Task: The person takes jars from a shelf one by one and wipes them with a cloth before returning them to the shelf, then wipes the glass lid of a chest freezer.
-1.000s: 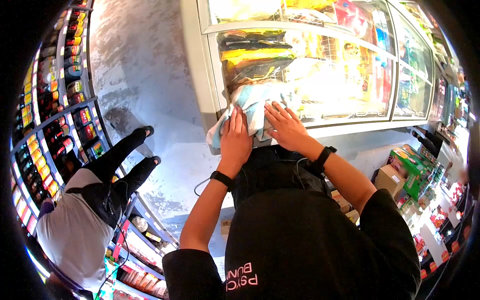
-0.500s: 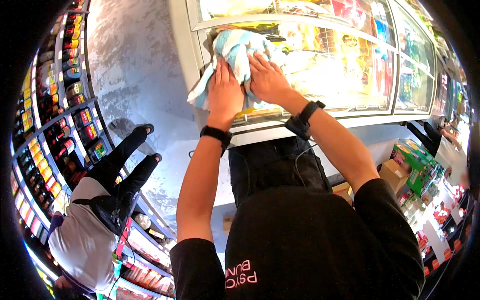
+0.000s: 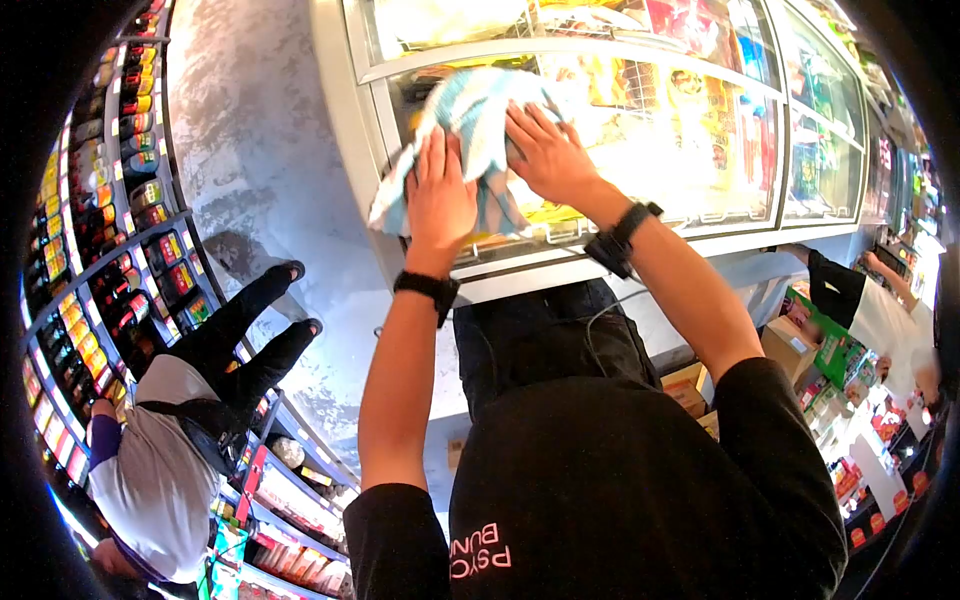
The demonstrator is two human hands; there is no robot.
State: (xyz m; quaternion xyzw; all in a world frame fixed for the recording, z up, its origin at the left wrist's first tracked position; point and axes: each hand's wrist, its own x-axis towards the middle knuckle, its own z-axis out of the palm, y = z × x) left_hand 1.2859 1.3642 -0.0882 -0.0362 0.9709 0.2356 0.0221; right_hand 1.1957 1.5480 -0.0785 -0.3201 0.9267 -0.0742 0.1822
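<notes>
A blue-and-white striped cloth [image 3: 470,105] lies bunched on the glass lid [image 3: 640,180] of a display freezer, near its left corner. My left hand [image 3: 440,200] rests on the cloth's lower left part, fingers stretched out and pointing away from me. Against its right side lies my right hand [image 3: 550,160], its fingers extended flat and slightly spread. Neither hand is wrapped around the cloth. Both wrists carry black bands with cables. Through the glass, packaged goods show, partly washed out by bright light.
The freezer's pale frame [image 3: 350,130] borders a grey floor [image 3: 265,130]. Shelves of bottles and jars [image 3: 140,160] line the left, where a person in a grey top [image 3: 170,450] stands. Another person [image 3: 880,310] is at the right, near a cardboard box [image 3: 788,345] and a green carton [image 3: 840,350].
The cloth has spread out and flattened under my hands. My hands have shifted slightly, the right one away from the left. The person at the right shows more in view.
</notes>
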